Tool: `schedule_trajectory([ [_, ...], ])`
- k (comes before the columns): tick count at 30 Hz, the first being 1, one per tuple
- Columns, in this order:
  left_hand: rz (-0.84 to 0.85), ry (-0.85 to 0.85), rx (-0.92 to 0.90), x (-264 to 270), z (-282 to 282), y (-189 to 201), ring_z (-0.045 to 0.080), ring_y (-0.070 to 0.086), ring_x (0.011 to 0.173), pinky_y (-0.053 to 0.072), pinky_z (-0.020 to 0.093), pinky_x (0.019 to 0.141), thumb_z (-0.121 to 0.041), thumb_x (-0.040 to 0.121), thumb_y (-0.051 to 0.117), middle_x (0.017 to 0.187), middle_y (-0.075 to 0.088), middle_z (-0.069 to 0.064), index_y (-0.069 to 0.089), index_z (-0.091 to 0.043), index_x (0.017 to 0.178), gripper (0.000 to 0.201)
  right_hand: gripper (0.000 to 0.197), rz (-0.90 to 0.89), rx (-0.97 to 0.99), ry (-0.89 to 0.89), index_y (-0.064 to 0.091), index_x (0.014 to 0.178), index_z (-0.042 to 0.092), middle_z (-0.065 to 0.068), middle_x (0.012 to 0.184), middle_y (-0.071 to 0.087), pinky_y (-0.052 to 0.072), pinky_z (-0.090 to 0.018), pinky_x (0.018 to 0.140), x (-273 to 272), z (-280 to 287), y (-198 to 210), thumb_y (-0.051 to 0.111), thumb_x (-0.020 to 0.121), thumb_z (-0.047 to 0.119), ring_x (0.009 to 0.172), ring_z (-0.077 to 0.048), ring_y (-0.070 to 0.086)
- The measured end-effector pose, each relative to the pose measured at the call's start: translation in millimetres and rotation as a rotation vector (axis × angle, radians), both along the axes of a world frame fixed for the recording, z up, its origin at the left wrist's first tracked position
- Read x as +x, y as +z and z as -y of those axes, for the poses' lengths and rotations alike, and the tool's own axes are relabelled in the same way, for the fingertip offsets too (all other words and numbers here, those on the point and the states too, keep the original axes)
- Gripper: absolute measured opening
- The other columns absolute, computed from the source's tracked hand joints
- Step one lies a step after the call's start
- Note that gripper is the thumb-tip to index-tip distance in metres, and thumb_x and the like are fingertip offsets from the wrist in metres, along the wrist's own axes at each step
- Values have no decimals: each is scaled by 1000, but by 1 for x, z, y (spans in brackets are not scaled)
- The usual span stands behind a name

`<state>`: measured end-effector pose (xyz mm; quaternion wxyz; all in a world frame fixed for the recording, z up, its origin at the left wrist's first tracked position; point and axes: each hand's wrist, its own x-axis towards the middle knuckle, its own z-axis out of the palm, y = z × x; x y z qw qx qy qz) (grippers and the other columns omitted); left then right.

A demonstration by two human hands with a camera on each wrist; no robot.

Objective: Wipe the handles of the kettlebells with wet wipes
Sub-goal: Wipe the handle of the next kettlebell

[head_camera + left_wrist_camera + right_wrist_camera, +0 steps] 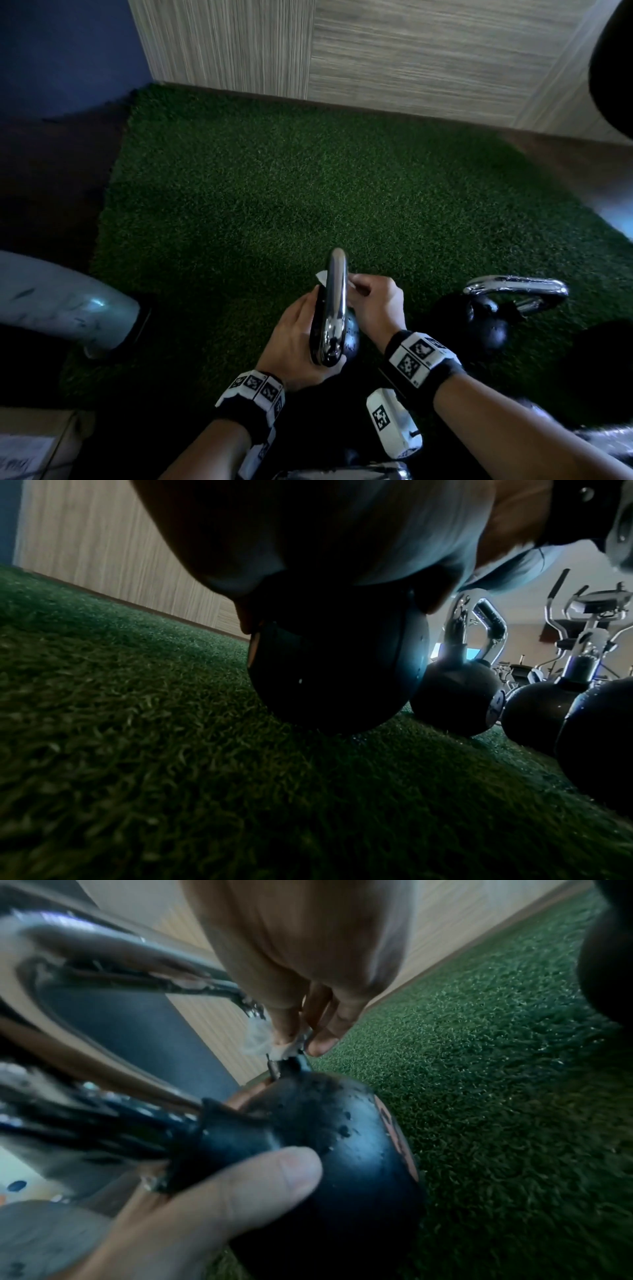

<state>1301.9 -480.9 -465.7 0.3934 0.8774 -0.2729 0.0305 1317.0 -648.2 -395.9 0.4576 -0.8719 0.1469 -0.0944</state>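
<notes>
- Head view: the right hand (373, 305) pinches a wet wipe (352, 284) against the far leg of the chrome handle (335, 301), probably to rub it clean.
- The left hand (294, 342) cups the black kettlebell (349, 339), steadying it (tilted, I judge) on the green turf (274, 192).
- A second kettlebell (486, 325) waits just to the right.
</notes>
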Motion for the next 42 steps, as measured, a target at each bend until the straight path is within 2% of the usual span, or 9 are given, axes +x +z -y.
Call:
schedule_trajectory([
  [4, -80, -7, -48, 7, -8, -3, 17, 41, 144, 38, 40, 119, -56, 69, 81, 154, 43, 2, 32, -12, 157, 109, 9, -39, -83, 48, 83, 93, 17, 1, 74, 77, 60, -31, 69, 11, 3, 1, 75, 92, 19, 68, -13, 72],
  [11, -155, 0, -103, 9, -11, 1, 20, 45, 141, 40, 44, 117, -54, 70, 83, 152, 45, 3, 35, -10, 155, 107, 10, 128, -93, 48, 83, 95, 18, 3, 78, 77, 46, -8, 60, 34, 8, 14, 74, 92, 16, 66, -6, 68],
  [17, -135, -21, -47, 11, -12, -1, 18, 42, 142, 38, 39, 118, -61, 73, 80, 153, 42, 2, 29, -12, 158, 111, 17, -17, -40, 134, 83, 99, 18, 3, 79, 79, 64, -38, 77, 37, 14, 4, 77, 87, 7, 69, -14, 76],
  [22, -125, 1, -50, 9, -10, -3, 19, 40, 143, 33, 33, 120, -56, 71, 81, 153, 42, 4, 30, -10, 158, 111, 17, 182, -96, 141, 83, 96, 16, 7, 81, 76, 48, -9, 66, 34, 16, 24, 72, 89, 5, 70, 6, 68],
  [24, -131, 2, -47, 10, -9, -3, 18, 39, 142, 33, 32, 120, -56, 71, 81, 153, 42, 3, 30, -11, 157, 110, 21, 191, -108, 160, 83, 96, 18, 7, 84, 77, 54, -17, 72, 36, 17, 25, 72, 88, 3, 73, 4, 69],
  [27, -145, 1, -52, 11, -9, 0, 18, 41, 140, 35, 36, 119, -58, 70, 80, 151, 43, 3, 32, -12, 156, 109, 20, 145, -36, 168, 83, 99, 17, 1, 86, 78, 63, -36, 79, 41, 18, 26, 74, 89, 3, 78, -17, 76],
  [33, -232, 30, -140, 8, -12, 13, 21, 51, 133, 41, 39, 114, -44, 68, 87, 143, 52, 5, 40, -10, 150, 101, 27, 362, -197, 319, 81, 105, 9, 1, 100, 74, 57, -14, 75, 28, 13, 39, 73, 86, -7, 83, -7, 72],
  [38, -249, 23, -151, 10, -12, 19, 17, 52, 129, 41, 34, 111, -35, 70, 91, 135, 53, -4, 41, -17, 150, 96, 33, 384, -253, 453, 82, 103, 11, 1, 99, 73, 62, -28, 73, 23, 14, 48, 74, 81, -12, 83, -10, 72],
  [42, -242, 20, -102, 14, -10, 14, 14, 51, 126, 42, 35, 111, -45, 69, 88, 133, 51, -4, 40, -20, 151, 98, 33, 361, -248, 443, 83, 98, 15, 4, 92, 73, 53, -12, 74, 25, 14, 57, 76, 79, -10, 82, -8, 68],
])
